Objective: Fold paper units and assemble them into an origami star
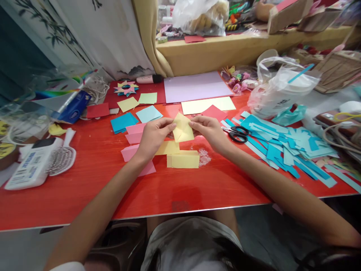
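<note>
A small yellow paper [183, 128] with a folded point at its top is held up over the red table between both hands. My left hand [156, 131] pinches its left edge, and my right hand [207, 130] pinches the right edge. Below it lie folded yellow papers [184, 159]. Several folded pink papers [131, 152] lie beside and partly behind my left wrist. Blue paper squares [124, 122] and a light blue stack [149, 113] are farther left. Black-handled scissors [238, 134] rest to the right of my right hand.
Blue paper strips [284, 145] spread across the right side of the red table [93, 199]. A plastic bag with a cup [282, 86] stands behind them. At left are a hairbrush [63, 156] and a white packet [34, 163]. A paper star ring [126, 88] sits at the back.
</note>
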The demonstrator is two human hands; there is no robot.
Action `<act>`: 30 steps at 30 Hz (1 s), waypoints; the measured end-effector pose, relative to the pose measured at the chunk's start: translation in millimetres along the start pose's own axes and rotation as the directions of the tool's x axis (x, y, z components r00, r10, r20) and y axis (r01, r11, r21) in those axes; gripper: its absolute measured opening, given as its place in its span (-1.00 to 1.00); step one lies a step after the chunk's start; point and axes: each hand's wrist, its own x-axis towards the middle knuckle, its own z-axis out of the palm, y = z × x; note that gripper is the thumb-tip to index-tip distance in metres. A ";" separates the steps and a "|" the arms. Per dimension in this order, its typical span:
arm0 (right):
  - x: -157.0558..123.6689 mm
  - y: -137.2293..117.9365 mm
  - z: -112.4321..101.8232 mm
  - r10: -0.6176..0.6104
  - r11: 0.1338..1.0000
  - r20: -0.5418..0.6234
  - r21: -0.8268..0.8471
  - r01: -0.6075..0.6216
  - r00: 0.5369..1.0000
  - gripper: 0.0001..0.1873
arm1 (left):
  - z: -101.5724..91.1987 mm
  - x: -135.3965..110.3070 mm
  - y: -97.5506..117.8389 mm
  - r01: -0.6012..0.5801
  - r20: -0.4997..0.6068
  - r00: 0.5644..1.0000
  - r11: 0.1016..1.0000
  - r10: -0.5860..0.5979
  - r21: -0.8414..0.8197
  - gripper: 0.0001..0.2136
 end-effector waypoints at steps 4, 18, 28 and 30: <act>-1.1 -1.3 0.6 -0.006 1.000 -0.021 -0.002 0.006 1.000 -0.83 | 1.3 -0.6 1.2 0.006 0.036 0.999 0.999 -0.005 -0.047 -0.83; -3.0 -4.3 0.9 -0.071 0.997 -0.087 -0.005 0.071 0.994 -0.89 | 2.4 0.5 1.7 0.064 0.037 0.998 0.985 -0.058 -0.158 -0.84; -3.4 -4.2 2.4 0.004 0.999 -0.105 0.047 0.001 0.994 -0.85 | 5.5 -7.0 9.3 -0.040 0.042 0.998 0.998 0.038 0.052 -0.81; -3.6 -4.2 2.9 0.010 1.000 -0.103 0.015 -0.008 0.995 -0.84 | 6.2 -6.1 7.8 -0.047 0.040 0.998 0.996 0.045 0.072 -0.81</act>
